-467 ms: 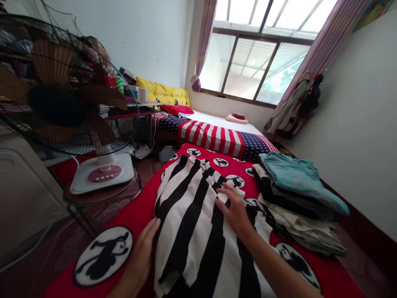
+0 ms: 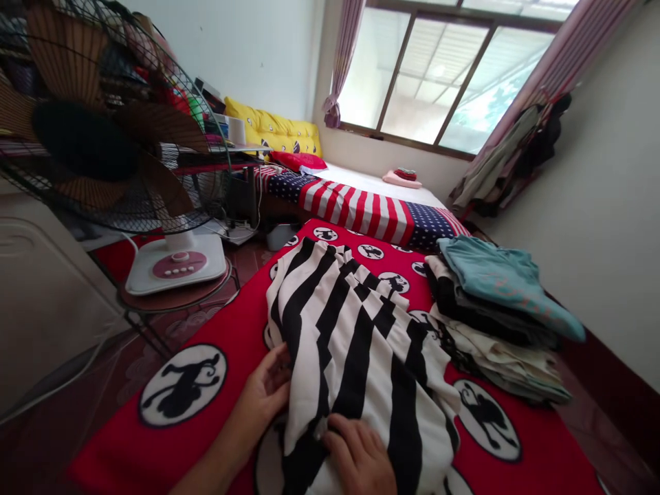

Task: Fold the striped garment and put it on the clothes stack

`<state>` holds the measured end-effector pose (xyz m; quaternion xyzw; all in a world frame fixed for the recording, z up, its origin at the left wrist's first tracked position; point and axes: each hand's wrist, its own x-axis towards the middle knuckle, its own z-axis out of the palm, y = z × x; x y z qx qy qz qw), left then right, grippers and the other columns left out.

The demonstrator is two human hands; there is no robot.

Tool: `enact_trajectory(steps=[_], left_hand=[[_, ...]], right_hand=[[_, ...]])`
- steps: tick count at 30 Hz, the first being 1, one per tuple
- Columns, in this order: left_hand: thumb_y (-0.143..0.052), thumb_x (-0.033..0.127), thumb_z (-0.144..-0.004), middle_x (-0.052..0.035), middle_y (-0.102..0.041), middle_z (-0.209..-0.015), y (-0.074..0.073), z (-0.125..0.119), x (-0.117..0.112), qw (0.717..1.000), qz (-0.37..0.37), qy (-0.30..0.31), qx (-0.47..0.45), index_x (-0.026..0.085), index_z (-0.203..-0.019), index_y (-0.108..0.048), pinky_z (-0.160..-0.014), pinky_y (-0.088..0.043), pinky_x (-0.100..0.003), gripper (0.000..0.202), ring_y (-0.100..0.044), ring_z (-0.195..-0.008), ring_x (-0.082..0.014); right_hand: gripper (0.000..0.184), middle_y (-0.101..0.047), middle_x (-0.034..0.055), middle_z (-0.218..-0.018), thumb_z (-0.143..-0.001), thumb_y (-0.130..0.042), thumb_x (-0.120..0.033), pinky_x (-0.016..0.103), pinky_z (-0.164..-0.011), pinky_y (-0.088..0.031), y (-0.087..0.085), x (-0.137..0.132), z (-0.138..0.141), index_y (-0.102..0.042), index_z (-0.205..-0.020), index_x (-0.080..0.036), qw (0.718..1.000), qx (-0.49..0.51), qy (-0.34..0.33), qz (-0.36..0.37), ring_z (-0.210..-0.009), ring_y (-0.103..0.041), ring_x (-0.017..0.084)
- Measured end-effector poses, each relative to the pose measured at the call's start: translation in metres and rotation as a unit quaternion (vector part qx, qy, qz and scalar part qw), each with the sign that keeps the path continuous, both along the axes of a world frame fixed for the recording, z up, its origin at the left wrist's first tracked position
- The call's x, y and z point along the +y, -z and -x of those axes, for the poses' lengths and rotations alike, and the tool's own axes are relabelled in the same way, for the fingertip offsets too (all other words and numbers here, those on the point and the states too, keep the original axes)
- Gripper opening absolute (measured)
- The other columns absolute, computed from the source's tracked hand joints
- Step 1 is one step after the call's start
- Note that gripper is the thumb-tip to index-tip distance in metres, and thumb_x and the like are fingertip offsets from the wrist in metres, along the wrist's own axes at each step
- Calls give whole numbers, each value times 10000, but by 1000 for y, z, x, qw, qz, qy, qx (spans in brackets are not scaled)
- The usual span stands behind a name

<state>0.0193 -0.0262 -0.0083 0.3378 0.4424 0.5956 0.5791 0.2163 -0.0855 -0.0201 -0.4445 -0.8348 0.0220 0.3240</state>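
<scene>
A black-and-white striped garment (image 2: 355, 337) lies spread on a red bedsheet (image 2: 232, 344) printed with round black-and-white figures. My left hand (image 2: 265, 395) rests at the garment's left edge, fingers curled against the cloth. Near the bottom of the view my right hand (image 2: 358, 457) presses flat on the garment's near end, fingers slightly bunching the fabric. Neither hand lifts the cloth off the sheet.
A pile of folded clothes (image 2: 495, 309), a teal piece on top, sits to the right on the sheet. A standing fan (image 2: 103, 137) on a round stool is at the left. Beyond are a striped mattress (image 2: 361, 206), yellow pillows (image 2: 273, 134) and a window (image 2: 443, 75).
My right hand has drawn back from the middle of the garment to its near end. My left hand has shifted slightly right along the left edge. The view has tilted down.
</scene>
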Motion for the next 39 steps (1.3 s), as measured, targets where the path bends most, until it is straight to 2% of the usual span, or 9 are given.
enact_trajectory(steps=[3,5,8,13,20,25,32,36,39], left_hand=[[-742,416,-727,-137,-642,-1169,4,4,2,996,-45,21,72,175,-1230,-565,-805,-550,-323,584,-665,-962,-253],[-681,394,-790,-120,-640,-1154,3,10,5,989,-73,16,130,180,-1190,-583,-847,-539,-331,464,-654,-986,-237],[-635,355,-820,-105,-621,-1171,-2,18,11,974,-103,-11,200,192,-1155,-590,-876,-534,-336,375,-633,-1041,-228],[-600,324,-822,-85,-619,-1111,-4,28,20,951,-116,-50,282,203,-1110,-612,-804,-563,-312,312,-640,-990,-206],[-559,298,-837,-82,-626,-1070,-4,14,38,927,-155,-31,341,195,-1024,-655,-762,-567,-291,234,-637,-958,-199],[-514,221,-853,-81,-626,-1108,-16,-27,48,901,-205,77,374,214,-1059,-657,-837,-542,-315,251,-609,-1022,-203],[-558,104,-766,-86,-612,-1182,4,-70,17,839,-228,202,450,234,-1065,-670,-997,-448,-396,345,-553,-1121,-236],[-552,83,-753,-92,-581,-1260,17,-70,11,832,-249,193,457,250,-1114,-660,-1035,-422,-425,413,-519,-1189,-261],[-513,131,-817,-104,-563,-1292,15,-65,22,870,-229,134,415,250,-1260,-573,-1000,-464,-410,463,-543,-1182,-249]], right_hand=[[248,-727,62,-869,-838,-557,-371,332,-712,-535,-41,30,-14,-704,-942,-201,955,201,2,217,-797,-672,247],[323,-725,62,-840,-801,-619,-438,337,-687,-536,-72,65,-38,-704,-969,-177,858,365,48,359,-756,-675,246],[537,-717,71,-857,-664,-729,-471,380,-704,-535,-95,122,-86,-655,-1101,-169,765,533,166,322,-748,-669,248],[566,-642,106,-1091,-707,-677,-431,373,-872,-467,-74,133,-135,-602,-1189,-144,824,429,370,7,-978,-602,235],[381,-669,44,-793,-789,-632,-481,270,-615,-512,-32,33,-92,-656,-1029,-186,888,330,293,132,-647,-616,175],[435,-568,83,-1213,-843,-543,-352,299,-636,-517,-17,36,-74,-541,-1270,-269,945,149,286,59,-804,-626,193],[268,-549,56,-1115,-838,-489,-207,256,-541,-409,-20,74,-78,-668,-1029,-265,934,1,344,93,-659,-578,142],[129,-607,57,-981,-774,-568,-273,277,-661,-462,-32,82,-94,-672,-794,-200,934,225,248,124,-789,-590,186],[263,-644,40,-915,-717,-663,-393,269,-593,-467,-44,75,-119,-656,-883,-189,830,481,234,157,-705,-590,172]])
